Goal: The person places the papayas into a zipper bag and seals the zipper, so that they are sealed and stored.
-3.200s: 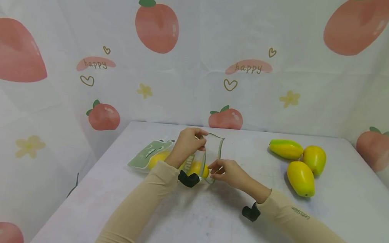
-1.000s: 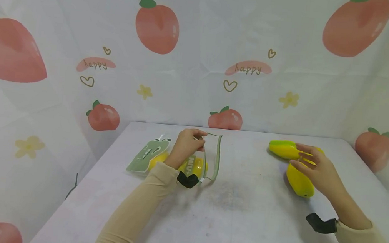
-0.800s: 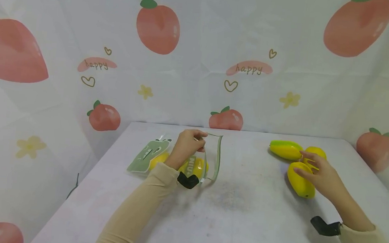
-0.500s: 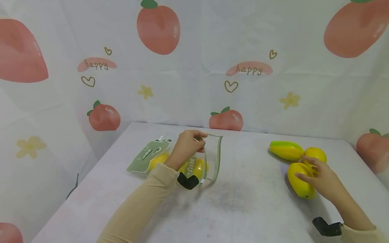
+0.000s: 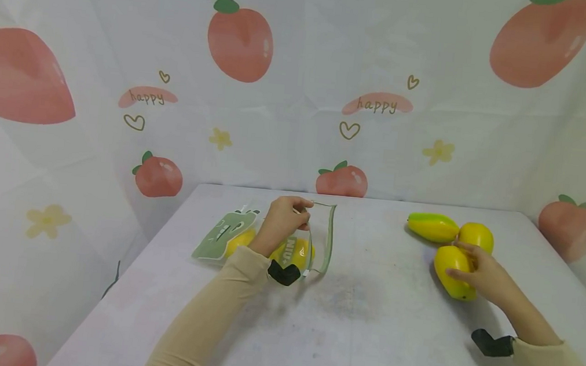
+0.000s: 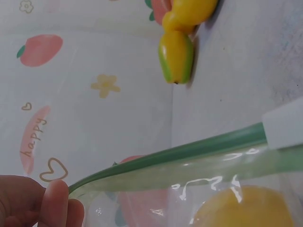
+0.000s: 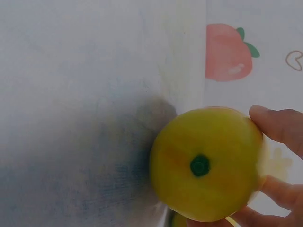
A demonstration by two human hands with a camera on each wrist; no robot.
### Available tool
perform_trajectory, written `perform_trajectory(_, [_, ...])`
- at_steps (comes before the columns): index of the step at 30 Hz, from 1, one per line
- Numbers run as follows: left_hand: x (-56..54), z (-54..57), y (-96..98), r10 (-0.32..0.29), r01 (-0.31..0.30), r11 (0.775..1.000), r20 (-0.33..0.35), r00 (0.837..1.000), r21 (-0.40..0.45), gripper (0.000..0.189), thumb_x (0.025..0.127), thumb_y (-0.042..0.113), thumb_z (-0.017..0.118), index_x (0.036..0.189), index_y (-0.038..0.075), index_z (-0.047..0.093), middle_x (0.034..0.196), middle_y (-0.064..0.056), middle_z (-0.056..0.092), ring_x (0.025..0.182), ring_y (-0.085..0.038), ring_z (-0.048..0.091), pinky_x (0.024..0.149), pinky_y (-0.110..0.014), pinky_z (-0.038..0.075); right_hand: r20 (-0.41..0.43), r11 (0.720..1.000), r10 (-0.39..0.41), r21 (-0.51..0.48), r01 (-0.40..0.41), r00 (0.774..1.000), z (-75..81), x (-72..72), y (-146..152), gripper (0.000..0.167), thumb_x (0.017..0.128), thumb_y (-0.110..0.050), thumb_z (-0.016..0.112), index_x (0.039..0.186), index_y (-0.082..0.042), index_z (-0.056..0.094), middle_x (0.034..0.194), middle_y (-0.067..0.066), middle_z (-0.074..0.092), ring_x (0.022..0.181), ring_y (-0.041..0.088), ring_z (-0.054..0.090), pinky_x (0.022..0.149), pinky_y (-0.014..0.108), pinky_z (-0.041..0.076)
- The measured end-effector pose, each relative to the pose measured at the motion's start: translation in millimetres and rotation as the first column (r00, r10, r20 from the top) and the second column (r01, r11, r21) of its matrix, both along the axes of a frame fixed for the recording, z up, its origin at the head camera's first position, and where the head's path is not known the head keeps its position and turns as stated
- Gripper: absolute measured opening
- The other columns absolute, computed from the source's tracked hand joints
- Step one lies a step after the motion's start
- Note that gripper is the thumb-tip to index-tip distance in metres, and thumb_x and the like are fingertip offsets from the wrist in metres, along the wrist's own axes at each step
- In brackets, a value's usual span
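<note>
My left hand [image 5: 286,217] pinches the upper edge of a clear zip bag [image 5: 217,239] with a green cartoon print, and its mouth gapes toward the right. Inside the bag lie yellow fruits [image 5: 301,254], partly hidden by the hand and wrist. The left wrist view shows the bag's green seal strip [image 6: 189,150] and its white slider [image 6: 286,124]. At the right of the table, my right hand [image 5: 491,277] holds a yellow mango [image 5: 448,265], thumb on one side and fingers curled on the other. The mango's dark green stem end [image 7: 200,165] faces the right wrist camera.
Just behind the held mango are a rounder yellow fruit [image 5: 479,237] and a long yellow-green fruit [image 5: 431,227], close together. The white table [image 5: 347,339] ends at a fruit-printed cloth backdrop [image 5: 297,137].
My right hand has left the bag's mouth, moved right to the fruits, then lowered and closed around the nearest mango. My left hand has stayed on the bag's edge.
</note>
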State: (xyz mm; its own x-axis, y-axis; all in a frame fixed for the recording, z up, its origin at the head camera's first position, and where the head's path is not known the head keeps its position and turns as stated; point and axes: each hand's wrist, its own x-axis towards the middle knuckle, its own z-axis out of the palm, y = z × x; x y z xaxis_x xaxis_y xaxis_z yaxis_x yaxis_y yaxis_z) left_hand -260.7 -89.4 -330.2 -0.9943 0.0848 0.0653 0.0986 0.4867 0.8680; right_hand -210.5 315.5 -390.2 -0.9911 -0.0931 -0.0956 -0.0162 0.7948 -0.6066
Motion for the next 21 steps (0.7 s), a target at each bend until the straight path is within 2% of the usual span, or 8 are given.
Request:
perform_trajectory(3, [-0.3,0.2,0.1,0.003,-0.003,1.0,0.001,1.0,-0.007,0.029,0.089,0.005,0.059,0.116,0.007,0.07,0.099,-0.01,0.061,0.08,-0.032,0.072,0.075,-0.033,0.059,0.016,1.0,0.014,0.01,-0.014,1.0,-3.3,-0.3,1.2,0.098,0.088,-0.051,0.063,0.146,0.013,0.016,0.135,0.047,0.028,0.111,0.056,0.04,0.093,0.071,0.037])
perform_trajectory(8, [-0.4,-0.1,-0.1,0.007,-0.007,1.0,-0.001,1.0,-0.008,0.029,0.089,0.005,0.059,0.115,0.008,0.07,0.098,-0.01,0.061,0.078,-0.03,0.072,0.068,-0.024,0.058,0.035,1.0,0.018,0.012,-0.019,0.999,-5.4,0.5,0.0,0.103,0.086,-0.054,0.065,0.146,0.013,0.014,0.136,0.046,0.026,0.111,0.056,0.038,0.093,0.073,0.034])
perform_trajectory(17, [0.9,0.0,-1.4,0.004,-0.004,1.0,-0.002,1.0,-0.012,0.03,0.088,0.005,0.059,0.115,0.008,0.07,0.099,-0.01,0.062,0.069,-0.02,0.07,0.074,-0.032,0.059,0.022,1.0,0.01,0.006,-0.01,1.0,-5.3,2.6,-3.7,0.098,0.088,-0.049,0.065,0.145,0.013,0.015,0.136,0.045,0.026,0.111,0.056,0.038,0.092,0.073,0.035])
perform_trajectory(21, [0.3,-0.9,-2.1,0.005,-0.005,1.0,-0.003,1.0,-0.018,0.03,0.088,0.005,0.059,0.115,0.008,0.07,0.099,-0.009,0.062,0.064,-0.013,0.068,0.071,-0.026,0.059,0.02,1.0,0.001,0.004,-0.001,1.0,-5.2,3.4,-5.7,0.096,0.088,-0.048,0.065,0.146,0.011,0.015,0.137,0.045,0.026,0.111,0.056,0.038,0.091,0.073,0.035])
